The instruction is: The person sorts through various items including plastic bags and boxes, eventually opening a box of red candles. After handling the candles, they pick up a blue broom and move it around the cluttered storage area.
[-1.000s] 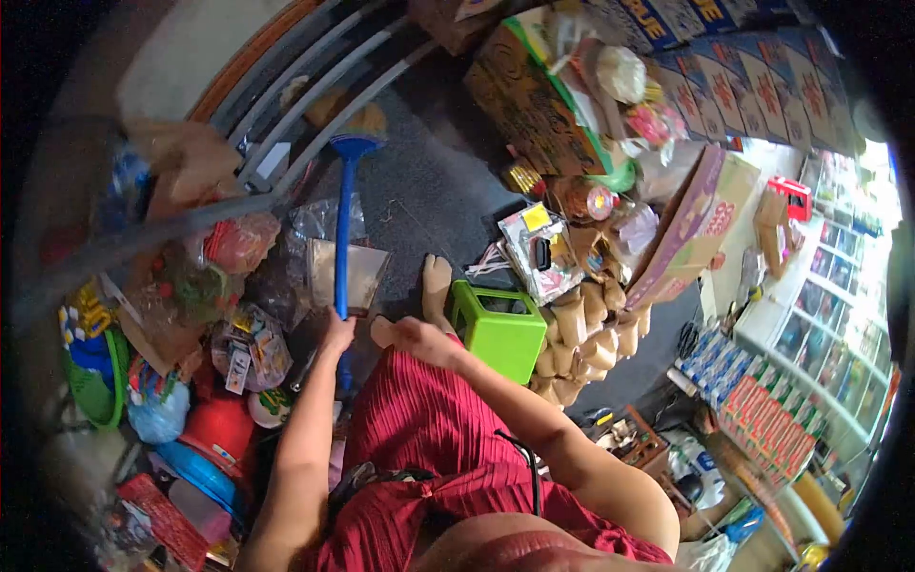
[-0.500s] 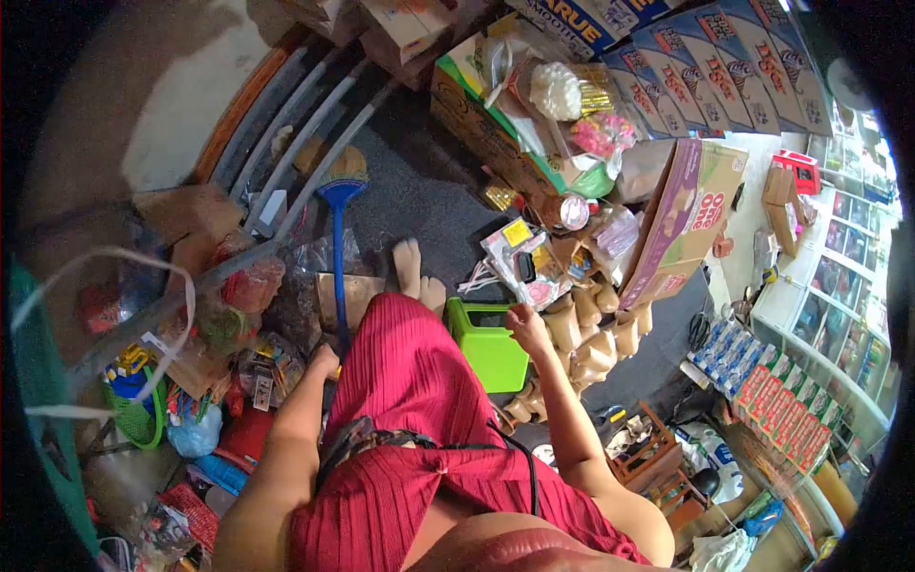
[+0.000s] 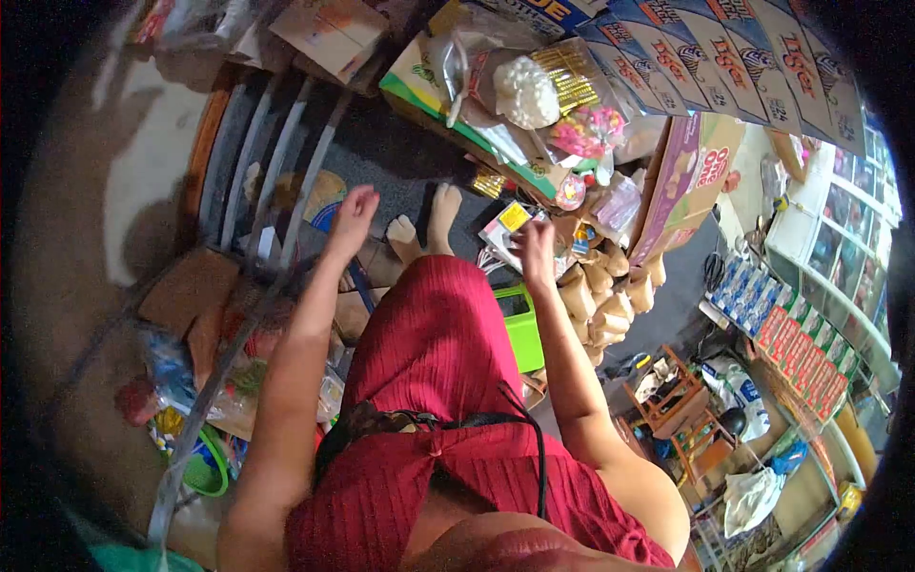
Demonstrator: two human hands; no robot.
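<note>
My left hand [image 3: 353, 215] hangs in the air with its fingers loosely apart and nothing seen in it. Below it are the grey floor and the blue broom [image 3: 324, 205], partly hidden by my arm. My right hand [image 3: 536, 250] is also raised, its fingers half curled and apart, with no object visible between them. Beneath that hand lies a flat white package with a yellow label [image 3: 514, 216]. A bright green plastic stool [image 3: 523, 336] stands beside my right forearm, close to several filled tan bags [image 3: 610, 310].
Grey metal rails [image 3: 250, 172] run along the left. A large carton [image 3: 688, 181] and Tiger beer cases [image 3: 729, 62] stand at the upper right. A wooden chair [image 3: 681, 410] is at lower right, near rows of small boxes [image 3: 796, 348]. A green basket [image 3: 214, 467] lies lower left.
Both hands have moved up and forward in the view, the left from beside my knee to near the broom head. The view has shifted, and the green stool is now more covered by my dress and arm.
</note>
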